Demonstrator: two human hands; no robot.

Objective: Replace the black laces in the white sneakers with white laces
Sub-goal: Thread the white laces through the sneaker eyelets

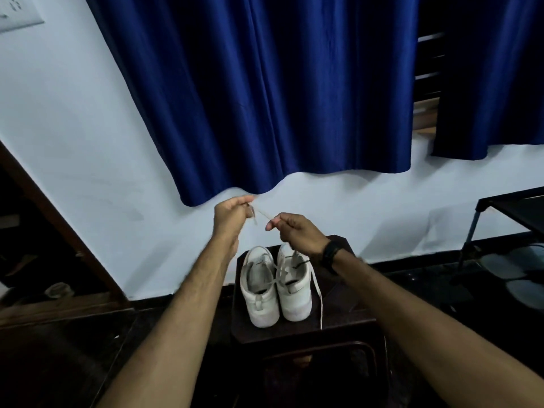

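The room is dimly and evenly lit, with no lamp or window light showing directly; the pale wall [73, 136] reads as the brightest area with a cool bluish cast, while the floor [88, 348] and the dark stool [294, 334] sink into near black with little detail. The blue curtain [250, 83] carries a soft sheen along its folds, without harsh glare; shadows are faint and diffuse. Wide-angle distortion bends and tilts straight lines toward the edges; both hands [232, 214] and the white lace [263, 214] between them are softened by motion blur, and the whole frame is slightly soft and grainy.
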